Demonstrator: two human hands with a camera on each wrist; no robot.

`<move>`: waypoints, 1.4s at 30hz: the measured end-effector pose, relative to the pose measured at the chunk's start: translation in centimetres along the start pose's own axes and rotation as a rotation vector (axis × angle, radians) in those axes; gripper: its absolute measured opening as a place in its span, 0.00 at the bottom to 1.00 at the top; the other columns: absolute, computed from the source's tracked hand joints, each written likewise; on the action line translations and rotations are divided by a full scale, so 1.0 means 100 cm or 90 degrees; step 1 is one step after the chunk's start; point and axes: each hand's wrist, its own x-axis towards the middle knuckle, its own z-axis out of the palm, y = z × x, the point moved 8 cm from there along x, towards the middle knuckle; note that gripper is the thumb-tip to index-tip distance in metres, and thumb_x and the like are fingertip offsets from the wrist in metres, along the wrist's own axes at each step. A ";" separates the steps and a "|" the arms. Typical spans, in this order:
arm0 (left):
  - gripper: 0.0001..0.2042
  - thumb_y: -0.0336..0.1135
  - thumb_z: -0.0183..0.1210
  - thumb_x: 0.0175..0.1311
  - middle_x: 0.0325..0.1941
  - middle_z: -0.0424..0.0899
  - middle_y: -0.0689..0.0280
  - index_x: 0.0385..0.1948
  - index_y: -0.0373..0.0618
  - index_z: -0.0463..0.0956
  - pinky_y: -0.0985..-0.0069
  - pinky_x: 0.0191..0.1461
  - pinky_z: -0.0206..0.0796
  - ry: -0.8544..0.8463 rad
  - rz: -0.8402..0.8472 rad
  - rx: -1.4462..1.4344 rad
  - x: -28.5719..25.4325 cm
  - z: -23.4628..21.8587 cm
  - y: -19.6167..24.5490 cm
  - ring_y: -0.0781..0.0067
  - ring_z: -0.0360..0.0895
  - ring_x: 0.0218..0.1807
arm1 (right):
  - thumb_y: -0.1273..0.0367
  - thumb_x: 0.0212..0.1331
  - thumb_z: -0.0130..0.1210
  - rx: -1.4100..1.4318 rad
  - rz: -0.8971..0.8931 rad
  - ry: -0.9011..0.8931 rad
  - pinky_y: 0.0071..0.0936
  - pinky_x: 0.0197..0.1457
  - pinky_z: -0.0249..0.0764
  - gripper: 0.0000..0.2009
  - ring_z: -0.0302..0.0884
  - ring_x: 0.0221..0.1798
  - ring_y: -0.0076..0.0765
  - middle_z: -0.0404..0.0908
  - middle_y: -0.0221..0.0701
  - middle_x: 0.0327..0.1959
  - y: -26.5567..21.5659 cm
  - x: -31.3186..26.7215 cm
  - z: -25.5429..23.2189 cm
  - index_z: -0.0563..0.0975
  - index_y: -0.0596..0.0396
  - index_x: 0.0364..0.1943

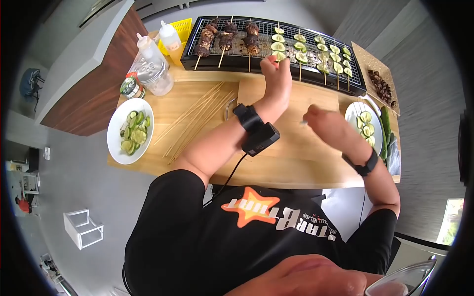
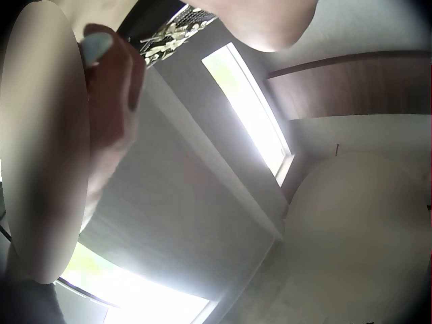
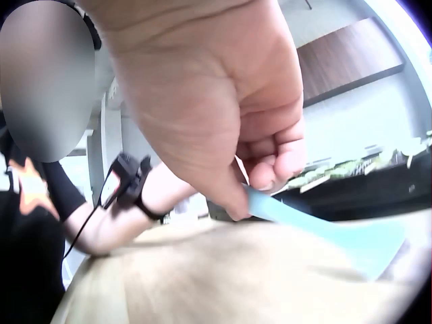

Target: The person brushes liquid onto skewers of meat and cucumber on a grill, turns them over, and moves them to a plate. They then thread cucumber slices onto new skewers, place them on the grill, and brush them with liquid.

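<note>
My left hand [image 1: 277,81] is at the front edge of the black grill [image 1: 316,80]. Its fingertips pinch the near end of a skewer of green-rimmed slices [image 1: 278,46], and the hand covers the stick's lower end. Over the wooden board, my right hand [image 1: 332,127] holds a light blue spatula-like tool [image 3: 317,229] between thumb and curled fingers; its far end widens and is flat. More skewers of slices [image 1: 322,48] lie on the right half of the grill. Three dark meat skewers [image 1: 251,37] lie on the left half.
Bare skewer sticks [image 1: 197,116] lie left of the board. A white bowl [image 1: 112,140] holds green slices; a white plate [image 1: 377,143] holds pale slices beside whole green cucumbers [image 1: 385,123]. Squeeze bottles [image 1: 170,37] and a jar [image 1: 132,88] stand left. A tray with dark chunks [image 1: 382,89] sits far right.
</note>
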 end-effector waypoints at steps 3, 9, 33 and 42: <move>0.21 0.40 0.53 0.62 0.44 0.61 0.63 0.50 0.38 0.58 0.76 0.48 0.59 0.018 -0.032 0.010 -0.008 -0.004 -0.002 0.74 0.61 0.42 | 0.72 0.59 0.53 0.082 -0.044 0.251 0.37 0.37 0.75 0.07 0.77 0.33 0.50 0.77 0.39 0.35 0.010 0.007 -0.078 0.76 0.56 0.40; 0.21 0.47 0.48 0.67 0.42 0.67 0.62 0.50 0.37 0.61 0.74 0.48 0.62 0.055 -0.172 0.004 0.008 -0.016 -0.045 0.73 0.65 0.41 | 0.72 0.64 0.52 0.414 0.020 0.506 0.23 0.33 0.68 0.06 0.70 0.28 0.22 0.77 0.31 0.27 0.084 0.074 -0.127 0.75 0.57 0.42; 0.10 0.38 0.49 0.69 0.18 0.66 0.77 0.31 0.43 0.71 0.85 0.18 0.47 -0.129 -0.120 -0.129 0.018 -0.002 -0.036 0.88 0.57 0.17 | 0.70 0.63 0.49 0.367 0.019 0.584 0.21 0.28 0.66 0.07 0.69 0.23 0.21 0.76 0.29 0.22 0.050 0.074 -0.104 0.74 0.59 0.38; 0.10 0.39 0.53 0.68 0.18 0.68 0.76 0.31 0.43 0.74 0.86 0.18 0.49 -0.123 -0.074 -0.080 0.032 -0.007 -0.035 0.89 0.60 0.17 | 0.68 0.65 0.51 0.412 0.042 0.630 0.21 0.29 0.65 0.09 0.66 0.25 0.19 0.75 0.29 0.23 0.095 0.108 -0.096 0.73 0.59 0.45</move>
